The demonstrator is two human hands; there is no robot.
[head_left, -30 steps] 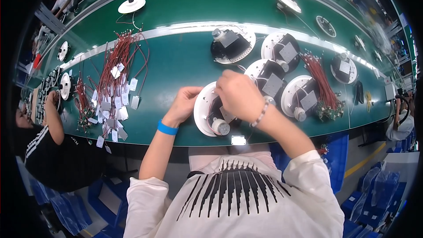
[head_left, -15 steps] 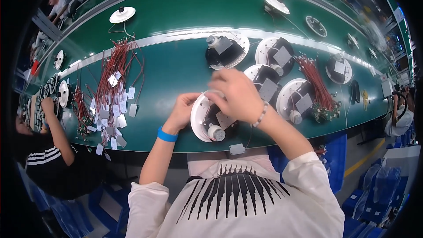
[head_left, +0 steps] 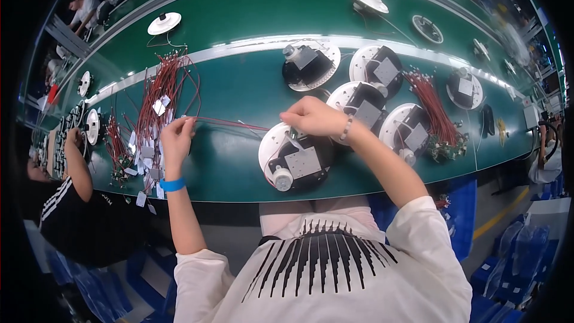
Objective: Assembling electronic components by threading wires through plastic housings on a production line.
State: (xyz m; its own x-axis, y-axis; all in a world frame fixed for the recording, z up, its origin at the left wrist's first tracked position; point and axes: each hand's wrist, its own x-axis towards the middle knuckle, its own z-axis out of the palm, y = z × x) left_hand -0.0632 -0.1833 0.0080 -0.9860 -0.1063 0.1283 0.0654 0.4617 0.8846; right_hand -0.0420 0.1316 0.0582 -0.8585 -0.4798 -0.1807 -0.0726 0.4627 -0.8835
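A round white-and-black disc-shaped housing (head_left: pixel 272 151) with a small cylindrical motor (head_left: pixel 282 178) and a square grey plate (head_left: pixel 304 162) lies before me at the table's front edge. Thin red wires (head_left: pixel 233 123) stretch nearly straight across from my left hand (head_left: pixel 177 139) to the housing's upper side. The left fingers pinch their far end, near a heap of wires. My right hand (head_left: pixel 312 116) is closed over the housing's upper part, where the wires arrive. Its fingertips are partly hidden, and a small piece (head_left: pixel 293 139) shows just below them.
Similar housings (head_left: pixel 308 67) stand grouped behind and right of my right hand. Bundles of red wires with white tags (head_left: pixel 160 104) lie at left, another wire bundle (head_left: pixel 431 107) at right. A co-worker's arm (head_left: pixel 78 164) is at far left. More discs (head_left: pixel 164 23) sit beyond the metal strip.
My left hand has moved left from the housing, drawing the red wires out taut. The housing has tipped flatter. The loose plate at the front edge is gone from there.
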